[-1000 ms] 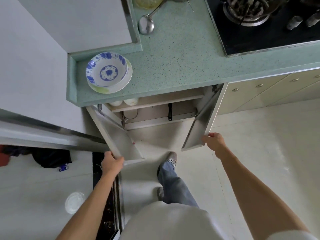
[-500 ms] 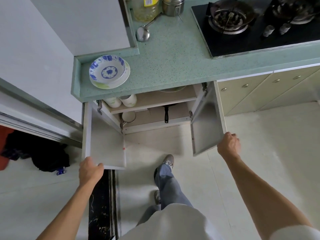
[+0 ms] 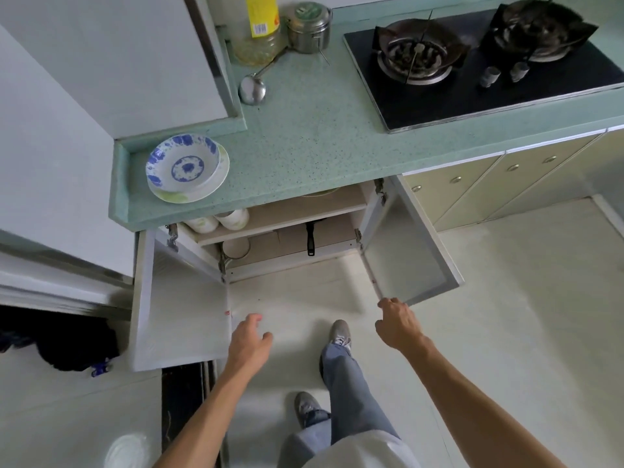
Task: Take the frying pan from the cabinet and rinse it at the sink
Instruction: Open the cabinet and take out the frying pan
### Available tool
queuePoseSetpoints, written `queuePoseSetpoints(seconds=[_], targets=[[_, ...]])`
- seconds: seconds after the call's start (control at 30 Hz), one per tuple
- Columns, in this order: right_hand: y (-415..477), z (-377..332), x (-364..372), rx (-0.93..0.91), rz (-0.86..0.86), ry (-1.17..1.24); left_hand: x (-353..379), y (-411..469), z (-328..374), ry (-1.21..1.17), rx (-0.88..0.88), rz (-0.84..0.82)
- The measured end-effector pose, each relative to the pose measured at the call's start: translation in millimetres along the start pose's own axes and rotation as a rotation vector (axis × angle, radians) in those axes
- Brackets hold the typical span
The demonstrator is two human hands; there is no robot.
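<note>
A person in blue jeans and grey sneakers stands on a pale tiled floor (image 3: 506, 332) before an open two-door base cabinet (image 3: 287, 231). The bare left hand (image 3: 248, 342) hangs over the floor with fingers loosely spread, holding nothing, just beside the bottom corner of the white left cabinet door (image 3: 182, 309). The bare right hand (image 3: 398, 324) is half-curled and empty, its fingertips (image 3: 383, 303) at the lower corner of the glass-panelled right cabinet door (image 3: 408, 251); whether they touch the frame cannot be told. Both doors are swung wide. On the cabinet's lower level lies the frying pan, of which only the black handle (image 3: 310, 239) shows, pointing out toward the front edge; the pan's body is hidden under the shelf. White cups (image 3: 233, 219) sit on the shelf at left, with another white cup (image 3: 235, 247) below them. On the speckled green countertop (image 3: 320, 136) above rests a blue-and-white patterned bowl (image 3: 184, 165) on a pale plate. Farther back lie a steel ladle (image 3: 252, 89), a bottle with a yellow label (image 3: 260, 25) bearing a barcode, its writing unreadable, a lidded steel canister (image 3: 309, 28), and a black two-burner gas hob (image 3: 489, 62).
</note>
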State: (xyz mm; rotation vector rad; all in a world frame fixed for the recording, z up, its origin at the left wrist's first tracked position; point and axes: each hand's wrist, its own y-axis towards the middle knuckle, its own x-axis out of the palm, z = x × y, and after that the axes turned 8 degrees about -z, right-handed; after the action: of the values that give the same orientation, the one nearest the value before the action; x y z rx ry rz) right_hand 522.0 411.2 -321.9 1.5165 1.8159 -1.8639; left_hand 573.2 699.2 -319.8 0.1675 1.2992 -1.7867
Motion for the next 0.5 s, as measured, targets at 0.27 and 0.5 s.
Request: queuePoseSetpoints(seconds=[0.27,0.5], targets=[[96.7,-32.1,-4.2,-0.096,-0.137,-0.05,7.7,90.5,50.3,0.137,-0.018,-0.108],[200.8,-55.6,16.7,-0.205,-0.195,-0.284,24.7,207.3,72.3,0.416,-0.016,-0.116]])
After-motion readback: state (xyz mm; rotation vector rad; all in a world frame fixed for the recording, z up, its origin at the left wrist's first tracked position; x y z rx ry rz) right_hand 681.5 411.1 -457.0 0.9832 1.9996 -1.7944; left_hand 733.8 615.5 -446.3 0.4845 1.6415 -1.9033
